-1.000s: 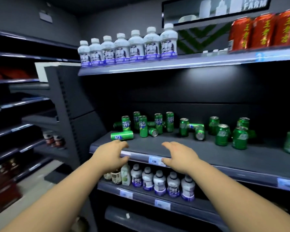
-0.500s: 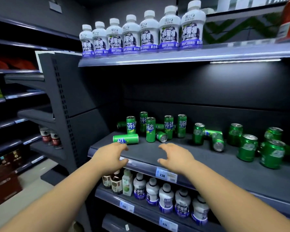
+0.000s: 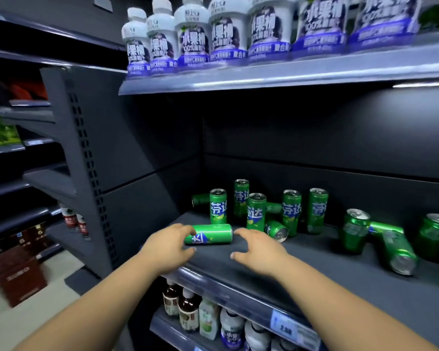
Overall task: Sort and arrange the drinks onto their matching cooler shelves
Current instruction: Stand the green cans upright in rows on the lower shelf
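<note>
Seven top-shelf bottles (image 3: 227, 34), roughly thirteen green cans (image 3: 256, 211)

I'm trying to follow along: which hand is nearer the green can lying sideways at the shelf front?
Left, narrowly. The left hand overlaps the left end of the lying can; the right hand hovers just off its right end.

Over the middle shelf (image 3: 314, 269), left hand (image 3: 166, 247) loosely curved at the left end of a green can (image 3: 209, 234) lying on its side, right hand (image 3: 260, 250) spread just beside its right end, more green cans (image 3: 256, 211) behind, white bottles (image 3: 226, 34) above.
</note>
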### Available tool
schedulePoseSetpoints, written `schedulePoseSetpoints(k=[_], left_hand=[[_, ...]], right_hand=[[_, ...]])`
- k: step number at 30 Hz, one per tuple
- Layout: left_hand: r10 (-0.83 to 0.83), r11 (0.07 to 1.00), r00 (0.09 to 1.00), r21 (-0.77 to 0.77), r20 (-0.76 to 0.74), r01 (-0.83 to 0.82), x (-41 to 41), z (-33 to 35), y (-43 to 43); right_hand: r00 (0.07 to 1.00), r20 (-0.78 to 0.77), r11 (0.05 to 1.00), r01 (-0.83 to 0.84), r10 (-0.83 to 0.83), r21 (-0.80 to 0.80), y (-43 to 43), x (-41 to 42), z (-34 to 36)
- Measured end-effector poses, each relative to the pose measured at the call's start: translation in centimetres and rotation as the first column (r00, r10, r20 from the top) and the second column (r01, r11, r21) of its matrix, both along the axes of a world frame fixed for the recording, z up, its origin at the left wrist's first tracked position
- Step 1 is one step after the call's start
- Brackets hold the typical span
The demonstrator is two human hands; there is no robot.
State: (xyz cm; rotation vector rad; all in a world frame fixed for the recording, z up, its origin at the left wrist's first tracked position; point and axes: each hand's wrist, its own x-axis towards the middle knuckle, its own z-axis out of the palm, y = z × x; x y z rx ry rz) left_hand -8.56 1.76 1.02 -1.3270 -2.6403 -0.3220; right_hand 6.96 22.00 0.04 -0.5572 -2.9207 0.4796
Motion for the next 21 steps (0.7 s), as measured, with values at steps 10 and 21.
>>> schedulePoseSetpoints(k=[10,21], left_hand=[[-0.210,0.977,0.974,-0.009,0.085,0.212,-12.2,-0.3,5.6],[-0.414,0.895,0.878,-0.067,0.239,0.440,-16.3,-4.3,6.7]], right_hand=[[0.983,-0.085,0.980,0.154,-0.166,-0.127,1.2,-8.7,-1.7],[0.797,-0.367,0.859,0.340,-0.480,-0.383,1.6,-15.5,-1.2]])
